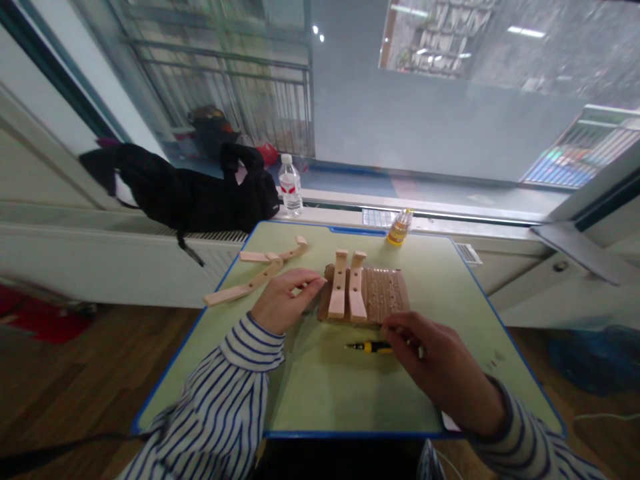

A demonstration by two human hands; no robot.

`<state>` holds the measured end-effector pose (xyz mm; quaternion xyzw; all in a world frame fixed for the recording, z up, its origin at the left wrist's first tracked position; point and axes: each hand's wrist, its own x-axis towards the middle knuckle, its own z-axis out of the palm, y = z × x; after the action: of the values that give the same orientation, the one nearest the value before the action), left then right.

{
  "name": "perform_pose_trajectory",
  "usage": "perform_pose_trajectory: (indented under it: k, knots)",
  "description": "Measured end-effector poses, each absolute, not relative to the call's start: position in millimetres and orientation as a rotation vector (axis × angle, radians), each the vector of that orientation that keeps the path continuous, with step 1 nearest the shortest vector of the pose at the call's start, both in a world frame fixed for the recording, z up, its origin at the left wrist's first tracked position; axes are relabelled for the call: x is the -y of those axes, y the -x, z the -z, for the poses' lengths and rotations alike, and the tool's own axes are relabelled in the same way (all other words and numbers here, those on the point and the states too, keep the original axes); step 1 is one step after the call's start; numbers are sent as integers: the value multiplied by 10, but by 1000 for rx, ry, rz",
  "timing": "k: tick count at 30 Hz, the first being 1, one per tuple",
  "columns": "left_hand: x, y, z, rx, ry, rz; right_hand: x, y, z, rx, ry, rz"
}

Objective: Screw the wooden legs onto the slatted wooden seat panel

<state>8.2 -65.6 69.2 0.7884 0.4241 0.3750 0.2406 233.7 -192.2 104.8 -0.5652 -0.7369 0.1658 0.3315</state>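
My left hand (286,301) is at the left edge of a brown corrugated cardboard piece (387,293), thumb and forefinger pinched together; anything between them is too small to make out. Two pale wooden pieces with flared ends and dark holes, a left one (339,287) and a right one (357,287), lie side by side on the cardboard. My right hand (440,357) is closed at the cardboard's near right corner, and I cannot tell what its fingertips hold. Beneath that hand lies a yellow and black screwdriver (369,347), its handle partly hidden.
Two curved wooden pieces, a nearer one (245,288) and a farther one (293,252), lie at the table's left. A small glue bottle (399,228) stands at the back of the green table (345,400). Beyond are a water bottle (290,188) and black bag (200,197) on the sill.
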Motion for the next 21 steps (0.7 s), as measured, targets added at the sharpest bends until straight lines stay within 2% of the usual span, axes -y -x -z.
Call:
perform_pose_trajectory:
  k: [9,14,18,21]
  knots:
    - [187,-263,-515,-1077,-2409,-786,1269,-2644,-950,1795,1532,-551]
    - [103,-266,-380,-1015,-2421,-892,949,-2648,-793,1797,1515,-576]
    - [132,-239,-366,-760,-2402,-997,748,-2627,-687,1819,1531,-572]
    - [165,-233,-403,-565,-2427,-879,634,-2615,-626,1832,1541,-569]
